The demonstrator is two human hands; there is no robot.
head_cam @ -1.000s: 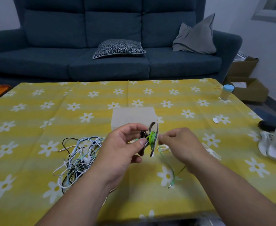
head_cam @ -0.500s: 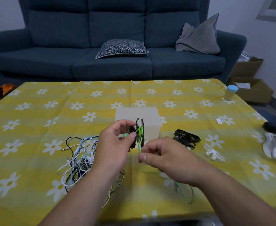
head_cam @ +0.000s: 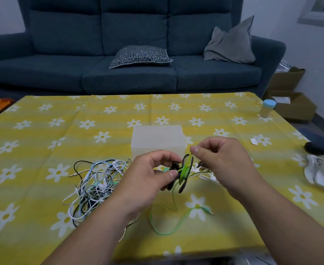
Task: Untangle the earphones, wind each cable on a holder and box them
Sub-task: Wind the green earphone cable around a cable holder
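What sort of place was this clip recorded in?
Most likely a home living room: a dark blue sofa with a patterned cushion stands behind a table covered in yellow daisy print, and cardboard boxes sit on the floor at right.

Well behind my grip I see a dark blue sofa (head_cam: 138, 79) with a speckled cushion (head_cam: 140, 56) and a grey pillow (head_cam: 232, 44). Far to the right, cardboard boxes (head_cam: 291, 106) sit by a pale wall (head_cam: 283, 20).
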